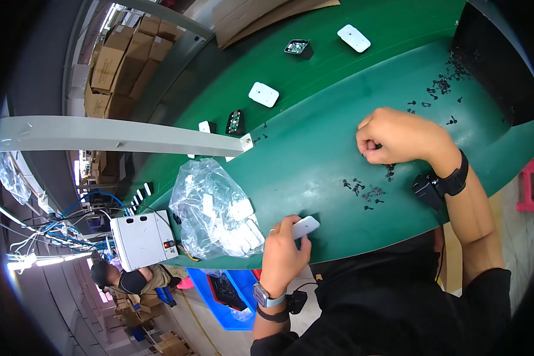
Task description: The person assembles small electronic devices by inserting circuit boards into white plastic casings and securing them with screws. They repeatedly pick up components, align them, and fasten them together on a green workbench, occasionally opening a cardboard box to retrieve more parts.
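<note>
Your left hand (283, 252) grips a small white plastic cover (306, 226) at the near edge of the green belt (314, 148), fingers wrapped round its lower end, the piece resting on or just above the surface; can't tell which. Your right hand (397, 137) is closed in a loose fist, fingertips pinched together on the belt just above the scatter of small black screws (365, 190); whether a screw is actually between the fingertips is hidden, too small to tell. A bigger pile of black screws (442, 83) sits further off toward the dark bin (492, 65). A clear plastic bag of white parts (219, 213) lies just beside your left hand. More white covers (263, 94) and black modules (235, 123) lie well apart up the belt. Risks, as a judgement: the cover is right at the belt's edge, so a loose grip could drop it off the side; tiny screws can slip from a pinch and roll; your left wrist could snag the bag and drag it off.
</note>
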